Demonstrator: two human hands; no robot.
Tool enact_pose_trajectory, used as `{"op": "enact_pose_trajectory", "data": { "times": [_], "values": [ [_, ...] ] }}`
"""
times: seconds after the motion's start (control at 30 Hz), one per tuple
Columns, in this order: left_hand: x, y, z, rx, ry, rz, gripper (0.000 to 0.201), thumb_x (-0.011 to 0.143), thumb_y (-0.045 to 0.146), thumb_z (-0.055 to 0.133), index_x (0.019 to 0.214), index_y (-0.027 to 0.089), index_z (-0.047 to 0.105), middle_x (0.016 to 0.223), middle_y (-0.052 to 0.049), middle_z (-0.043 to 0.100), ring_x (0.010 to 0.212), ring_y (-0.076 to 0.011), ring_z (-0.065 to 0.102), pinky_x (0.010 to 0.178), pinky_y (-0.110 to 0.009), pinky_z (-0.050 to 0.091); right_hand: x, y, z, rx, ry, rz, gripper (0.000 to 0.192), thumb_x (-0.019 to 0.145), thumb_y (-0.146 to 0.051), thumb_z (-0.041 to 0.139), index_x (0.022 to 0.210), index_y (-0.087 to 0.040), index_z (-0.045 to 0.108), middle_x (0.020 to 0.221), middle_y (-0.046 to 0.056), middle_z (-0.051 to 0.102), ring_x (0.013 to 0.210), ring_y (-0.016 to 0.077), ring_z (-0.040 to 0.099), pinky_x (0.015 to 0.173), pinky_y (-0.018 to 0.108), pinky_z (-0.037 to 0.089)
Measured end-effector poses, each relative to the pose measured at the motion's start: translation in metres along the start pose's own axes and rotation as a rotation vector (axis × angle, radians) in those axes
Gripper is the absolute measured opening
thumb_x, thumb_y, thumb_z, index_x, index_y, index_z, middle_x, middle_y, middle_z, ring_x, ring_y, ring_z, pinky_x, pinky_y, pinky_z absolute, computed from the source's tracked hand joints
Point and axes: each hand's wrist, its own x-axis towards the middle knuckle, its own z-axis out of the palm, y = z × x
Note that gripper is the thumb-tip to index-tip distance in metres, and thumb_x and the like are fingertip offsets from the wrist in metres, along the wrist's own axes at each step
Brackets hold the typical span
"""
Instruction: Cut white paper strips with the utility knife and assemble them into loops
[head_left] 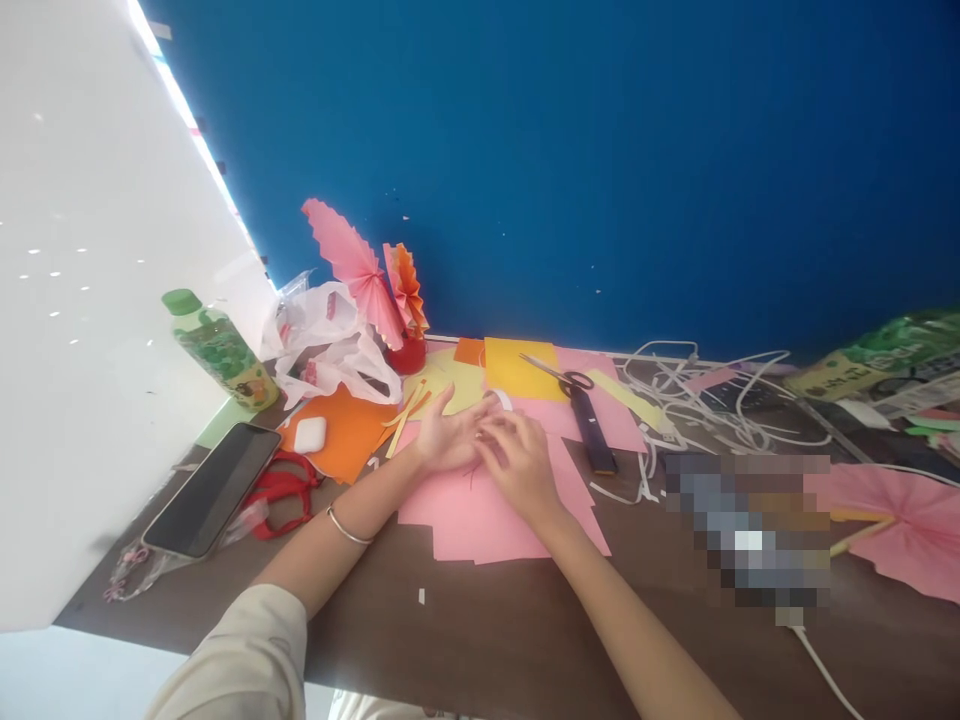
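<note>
Pink paper under left hand, palm up and spread, right hand palm down, loosely flat, fingertips touching it.

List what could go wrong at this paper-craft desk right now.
1. The scissors lie with blades open just beyond the right hand; a careless reach might nick a finger.
2. The loose pink paper under both hands could slide or crease as the left hand presses.
3. The green bottle stands near the phone; tipped, it may hit it.
</note>
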Motion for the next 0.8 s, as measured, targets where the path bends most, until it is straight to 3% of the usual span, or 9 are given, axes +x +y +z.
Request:
{"op": "enact_pose_trajectory", "data": {
  "times": [0.13, 0.3, 0.43, 0.53, 0.6, 0.7, 0.8],
  "values": [
    [-0.001, 0.0, 0.001, -0.05, 0.041, 0.018, 0.058, 0.078, 0.06, 0.04, 0.107, 0.012, 0.056, 0.079, -0.008, 0.057, 0.061, -0.0155, 0.051, 0.061, -0.026, 0.038, 0.009, -0.006, 0.007, -0.022, 0.01, 0.029, 0.01, 0.082, -0.019, 0.054, 0.074, -0.019, 0.06, 0.099, 0.008, 0.058, 0.09, 0.023, 0.049, 0.079, 0.041, 0.044],
    [0.001, 0.001, -0.001, -0.039, 0.027, 0.038, 0.052, 0.076, 0.05, 0.043, 0.108, 0.01, 0.054, 0.091, -0.012, 0.06, 0.08, -0.0202, 0.058, 0.072, -0.029, 0.041, 0.012, 0.006, -0.007, 0.065, 0.05, 0.067, 0.014, 0.086, -0.019, 0.043, 0.082, -0.019, 0.056, 0.087, 0.007, 0.062, 0.085, 0.0203, 0.055, 0.076, 0.037, 0.046],
    [0.003, 0.004, -0.004, 0.035, -0.029, 0.1, 0.054, 0.065, 0.034, 0.045, 0.114, 0.011, 0.049, 0.113, -0.016, 0.058, 0.107, -0.026, 0.054, 0.089, -0.034, 0.037, 0.034, 0.051, -0.034, 0.036, 0.235, 0.288, 0.012, 0.083, -0.024, 0.047, 0.086, -0.019, 0.058, 0.076, 0.005, 0.062, 0.072, 0.0189, 0.059, 0.068, 0.034, 0.049],
    [0.003, 0.006, -0.004, 0.076, -0.027, 0.145, 0.061, 0.059, 0.028, 0.044, 0.117, 0.009, 0.045, 0.122, -0.018, 0.053, 0.12, -0.0281, 0.046, 0.096, -0.037, 0.032, 0.054, 0.094, -0.053, -0.169, 0.143, 0.304, 0.019, 0.076, -0.016, 0.047, 0.087, -0.016, 0.064, 0.095, 0.012, 0.062, 0.09, 0.0242, 0.058, 0.077, 0.04, 0.047],
    [0.003, 0.006, -0.004, 0.096, -0.018, 0.156, 0.064, 0.057, 0.027, 0.044, 0.117, 0.007, 0.044, 0.124, -0.02, 0.052, 0.124, -0.0302, 0.042, 0.099, -0.04, 0.03, 0.061, 0.11, -0.059, -0.326, 0.072, 0.378, 0.021, 0.073, -0.017, 0.052, 0.088, -0.013, 0.065, 0.101, 0.015, 0.06, 0.096, 0.0288, 0.056, 0.081, 0.045, 0.045],
    [0.002, 0.007, -0.004, 0.116, -0.024, 0.166, 0.065, 0.056, 0.026, 0.044, 0.117, 0.005, 0.042, 0.124, -0.022, 0.051, 0.126, -0.0326, 0.038, 0.1, -0.043, 0.029, 0.055, 0.1, -0.055, -0.386, -0.053, 0.376, 0.017, 0.077, -0.025, 0.052, 0.077, -0.016, 0.066, 0.081, 0.011, 0.065, 0.081, 0.0277, 0.06, 0.077, 0.049, 0.045],
    [0.001, 0.008, -0.005, 0.137, -0.056, 0.175, 0.061, 0.057, 0.025, 0.046, 0.115, 0.004, 0.045, 0.124, -0.023, 0.051, 0.126, -0.0335, 0.038, 0.1, -0.043, 0.029, 0.035, 0.066, -0.043, -0.206, -0.06, 0.101, 0.024, 0.085, -0.02, 0.041, 0.086, -0.015, 0.065, 0.083, 0.01, 0.067, 0.079, 0.0234, 0.062, 0.073, 0.043, 0.05]
  ]
}}
